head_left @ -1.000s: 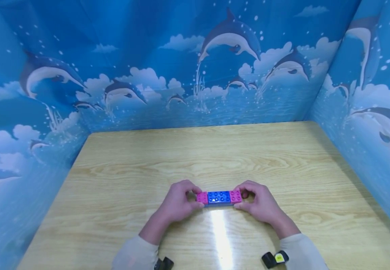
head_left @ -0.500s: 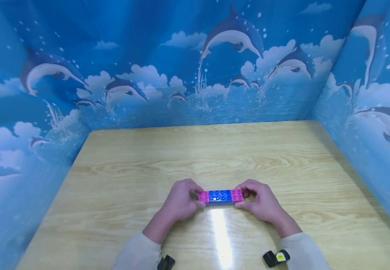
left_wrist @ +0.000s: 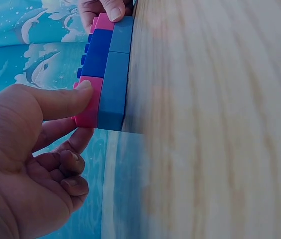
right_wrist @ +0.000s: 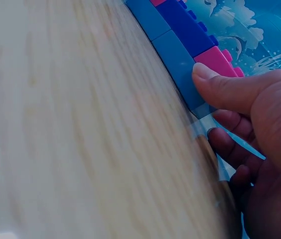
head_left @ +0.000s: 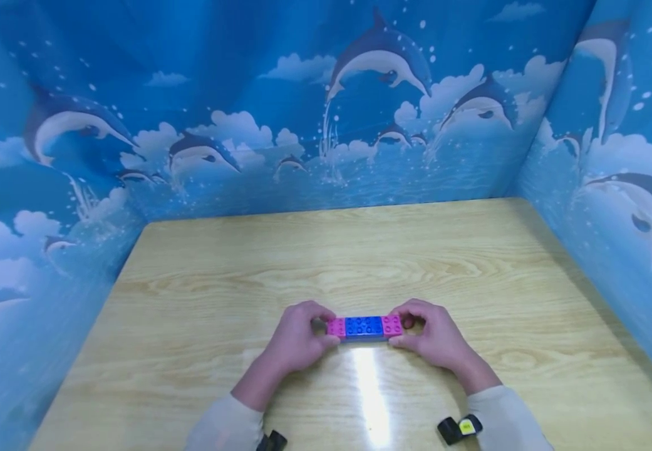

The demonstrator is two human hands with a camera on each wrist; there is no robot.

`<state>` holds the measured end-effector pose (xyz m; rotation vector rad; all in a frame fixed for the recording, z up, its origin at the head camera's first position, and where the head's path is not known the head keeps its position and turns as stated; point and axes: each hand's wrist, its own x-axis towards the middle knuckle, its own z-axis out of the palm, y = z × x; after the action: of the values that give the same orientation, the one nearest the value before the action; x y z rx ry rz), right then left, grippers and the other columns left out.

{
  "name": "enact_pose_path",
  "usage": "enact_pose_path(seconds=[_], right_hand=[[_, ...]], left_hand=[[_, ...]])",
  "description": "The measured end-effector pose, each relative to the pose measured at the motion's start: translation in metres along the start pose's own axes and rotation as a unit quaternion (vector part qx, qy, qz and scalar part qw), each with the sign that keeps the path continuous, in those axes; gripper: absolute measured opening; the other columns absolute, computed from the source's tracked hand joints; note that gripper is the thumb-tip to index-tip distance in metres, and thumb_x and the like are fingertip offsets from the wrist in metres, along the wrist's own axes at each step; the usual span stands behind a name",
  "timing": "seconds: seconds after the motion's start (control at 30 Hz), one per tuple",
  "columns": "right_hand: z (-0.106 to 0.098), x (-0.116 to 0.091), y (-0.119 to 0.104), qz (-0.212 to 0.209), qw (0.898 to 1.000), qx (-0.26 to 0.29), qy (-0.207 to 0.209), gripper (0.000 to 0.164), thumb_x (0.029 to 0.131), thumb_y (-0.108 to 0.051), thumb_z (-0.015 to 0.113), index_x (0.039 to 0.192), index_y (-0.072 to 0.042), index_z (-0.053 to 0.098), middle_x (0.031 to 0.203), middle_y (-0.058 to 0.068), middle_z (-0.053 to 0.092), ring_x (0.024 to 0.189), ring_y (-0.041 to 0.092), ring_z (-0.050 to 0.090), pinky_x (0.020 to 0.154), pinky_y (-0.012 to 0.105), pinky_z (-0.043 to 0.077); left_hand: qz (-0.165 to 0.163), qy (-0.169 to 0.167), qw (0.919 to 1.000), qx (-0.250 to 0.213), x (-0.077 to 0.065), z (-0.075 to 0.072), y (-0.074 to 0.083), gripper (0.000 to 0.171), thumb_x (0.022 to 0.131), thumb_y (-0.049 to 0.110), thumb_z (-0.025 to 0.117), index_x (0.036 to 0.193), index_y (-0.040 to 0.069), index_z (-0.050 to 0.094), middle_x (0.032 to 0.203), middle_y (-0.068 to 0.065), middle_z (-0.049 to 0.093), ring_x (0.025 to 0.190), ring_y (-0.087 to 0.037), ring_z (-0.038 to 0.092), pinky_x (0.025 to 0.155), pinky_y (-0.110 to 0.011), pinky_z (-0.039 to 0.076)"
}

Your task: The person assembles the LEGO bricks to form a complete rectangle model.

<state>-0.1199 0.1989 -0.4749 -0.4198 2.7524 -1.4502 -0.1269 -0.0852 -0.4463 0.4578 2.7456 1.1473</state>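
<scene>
A short row of toy building bricks lies on the table in front of the person. Its top layer has a dark blue brick (head_left: 364, 327) between a left pink brick (head_left: 336, 327) and a right pink brick (head_left: 392, 325), studs upward. Below them, two lighter blue bricks (left_wrist: 112, 92) sit end to end, as the left wrist view shows. The left hand (head_left: 301, 336) pinches the left end, its thumb on the pink brick's near side. At the other end the right hand (head_left: 434, 336) pinches the row, thumb across the near side at the pink and lighter blue bricks.
A wood-grain table (head_left: 235, 263) carries the row and reflects a bright light strip. Blue curtains (head_left: 280, 81) printed with dolphins stand behind it and along both sides. Black wrist straps (head_left: 460, 429) sit at the sleeve cuffs.
Both hands keep the same grip on the brick row, which has barely moved. The whole head view shifts slightly, right and then back left.
</scene>
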Motion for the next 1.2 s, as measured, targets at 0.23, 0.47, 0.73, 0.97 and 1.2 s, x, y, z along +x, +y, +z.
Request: enact_pose_path(seconds=[0.23, 0.47, 0.73, 0.97, 1.2], right_hand=[[-0.0001, 0.0021, 0.0008, 0.01, 1.0, 0.007, -0.001, 0.04, 0.072, -0.016, 0.091, 0.108, -0.018, 0.074, 0.088, -0.006, 0.063, 0.082, 0.018, 0.057, 0.072, 0.031, 0.05], [0.0002, 0.0032, 0.0002, 0.021, 1.0, 0.022, 0.007, 0.04, 0.075, -0.013, 0.089, 0.111, -0.014, 0.071, 0.087, -0.003, 0.064, 0.079, 0.019, 0.059, 0.068, 0.029, 0.051], [0.0027, 0.0034, -0.0004, 0.032, 0.999, 0.027, 0.026, 0.037, 0.076, -0.019, 0.089, 0.107, -0.014, 0.07, 0.087, -0.004, 0.065, 0.078, 0.018, 0.06, 0.067, 0.028, 0.052], [0.0039, 0.0037, -0.0024, 0.042, 0.999, 0.021, 0.027, 0.029, 0.083, -0.017, 0.083, 0.11, -0.012, 0.073, 0.09, -0.006, 0.069, 0.078, 0.018, 0.061, 0.067, 0.029, 0.052], [0.0033, 0.0038, -0.0063, 0.07, 0.997, 0.012, 0.021, 0.031, 0.086, -0.022, 0.08, 0.114, -0.011, 0.075, 0.098, -0.004, 0.071, 0.083, 0.017, 0.062, 0.07, 0.031, 0.054]], left_hand=[[-0.013, 0.005, 0.9998, -0.017, -0.0008, -0.002, 0.0005, 0.039, 0.082, 0.026, 0.083, 0.115, 0.009, 0.071, 0.111, -0.003, 0.068, 0.106, -0.022, 0.061, 0.094, -0.041, 0.05], [-0.03, 0.013, 0.9986, -0.043, 0.0001, -0.0018, -0.0013, 0.035, 0.082, 0.026, 0.083, 0.11, 0.01, 0.071, 0.104, 0.001, 0.067, 0.095, -0.019, 0.06, 0.086, -0.039, 0.052], [-0.085, 0.024, 0.9936, -0.07, -0.0001, -0.0009, -0.0011, 0.037, 0.082, 0.033, 0.083, 0.106, 0.009, 0.068, 0.096, 0.001, 0.064, 0.077, -0.019, 0.054, 0.066, -0.033, 0.05], [-0.1, 0.047, 0.991, -0.075, -0.0007, 0.0025, -0.0013, 0.034, 0.087, 0.034, 0.078, 0.108, 0.008, 0.07, 0.098, -0.001, 0.066, 0.079, -0.017, 0.056, 0.069, -0.033, 0.051], [-0.113, 0.053, 0.9884, -0.087, -0.0008, 0.0027, 0.0003, 0.034, 0.085, 0.022, 0.079, 0.113, 0.005, 0.07, 0.1, -0.002, 0.067, 0.076, -0.017, 0.056, 0.064, -0.033, 0.051]])
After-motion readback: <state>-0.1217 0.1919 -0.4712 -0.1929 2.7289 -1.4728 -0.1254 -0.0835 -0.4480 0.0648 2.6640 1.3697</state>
